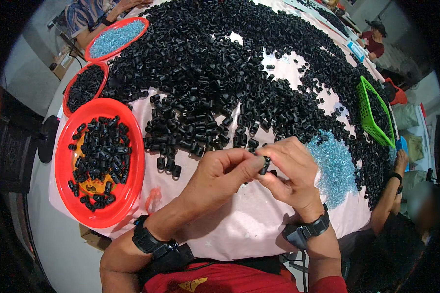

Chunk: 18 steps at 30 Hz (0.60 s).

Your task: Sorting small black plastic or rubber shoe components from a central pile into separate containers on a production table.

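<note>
Black part (264, 165), pinched in the grip of left hand (217, 177) and right hand (294, 171), is best held steady above the worktop (220, 229) with light, even pressure.

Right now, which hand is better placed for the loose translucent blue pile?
Likely your right hand: beside the translucent blue pile. Your left hand is farther away; both hold a black plastic part.

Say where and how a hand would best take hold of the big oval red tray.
Probably by its rim on the near right, coming from the person's side. That stretch of the big oval red tray is bare: black pieces heap toward the middle, while a smaller red tray crowds the far end. The left hand is nearer, though it grips a small black part.
</note>
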Each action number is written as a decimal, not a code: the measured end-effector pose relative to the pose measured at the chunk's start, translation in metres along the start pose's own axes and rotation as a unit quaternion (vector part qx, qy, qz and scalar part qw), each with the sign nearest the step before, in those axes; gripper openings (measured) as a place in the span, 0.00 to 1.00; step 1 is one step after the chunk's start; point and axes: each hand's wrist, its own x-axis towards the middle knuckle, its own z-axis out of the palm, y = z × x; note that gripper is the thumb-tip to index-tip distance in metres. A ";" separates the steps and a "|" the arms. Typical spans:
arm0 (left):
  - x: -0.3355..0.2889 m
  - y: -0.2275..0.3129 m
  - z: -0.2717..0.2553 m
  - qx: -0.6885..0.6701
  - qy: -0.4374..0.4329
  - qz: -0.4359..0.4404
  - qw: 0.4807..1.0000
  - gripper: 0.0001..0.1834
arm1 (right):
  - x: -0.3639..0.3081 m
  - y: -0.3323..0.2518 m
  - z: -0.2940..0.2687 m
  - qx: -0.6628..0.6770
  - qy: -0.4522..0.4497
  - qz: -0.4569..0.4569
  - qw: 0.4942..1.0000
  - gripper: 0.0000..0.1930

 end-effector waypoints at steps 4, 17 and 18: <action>-0.005 -0.006 0.004 0.028 0.028 0.057 0.998 0.15 | -0.001 0.006 0.007 0.034 0.004 -0.018 0.999 0.20; -0.086 0.044 -0.090 -0.261 0.292 0.269 0.880 0.19 | -0.005 0.009 0.000 -0.020 -0.031 0.076 0.996 0.09; -0.090 0.047 -0.099 -0.297 0.327 0.265 0.857 0.21 | -0.005 0.011 -0.007 -0.039 -0.083 0.063 0.994 0.10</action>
